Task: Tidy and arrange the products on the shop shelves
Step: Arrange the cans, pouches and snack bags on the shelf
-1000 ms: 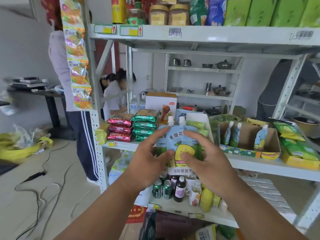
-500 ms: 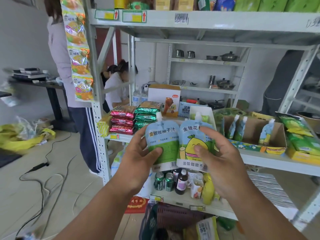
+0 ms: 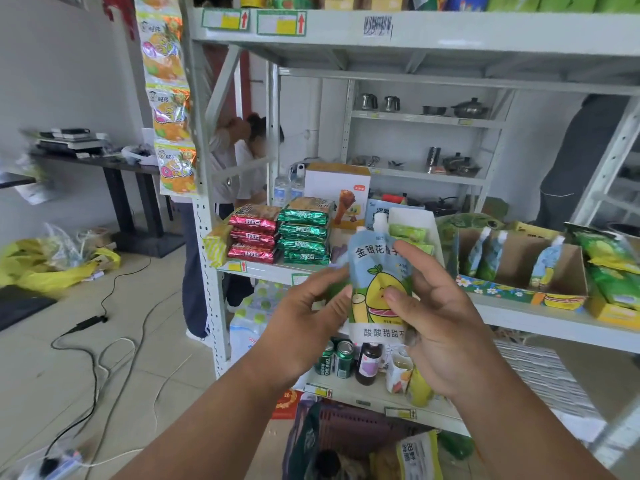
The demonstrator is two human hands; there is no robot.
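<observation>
Head view puts me in front of a white metal shelf unit point(image 3: 408, 36), and I see both hands raised close together at the middle of the scene. The right hand point(image 3: 446, 327) pinches a light blue spouted juice pouch point(image 3: 379, 289) with a yellow fruit cartoon on it, thumb pressed on the printed front and fingers curled round its right edge. The left hand point(image 3: 304, 327) curls in against the pouch's left edge, fingertips at or behind it; I cannot tell whether a second pouch sits hidden behind the front one. The pouch is upright, its white cap at the top, held in the air on the near side of the middle shelf rather than resting on it. To the right on that shelf stands a cardboard display box point(image 3: 568, 268) with flower print along its front, and three more pouches of the same kind lean inside it. On its right lie green snack bags point(image 3: 609, 258). At the left on the same shelf are a stack of red packets point(image 3: 254, 237) and, just beside it, a stack of green packets point(image 3: 304, 233). On the lower shelf, under my hands, stand green cans point(image 3: 336, 358) and a dark bottle point(image 3: 369, 363). A strip of snack packs point(image 3: 169, 98) hangs down the left post.
</observation>
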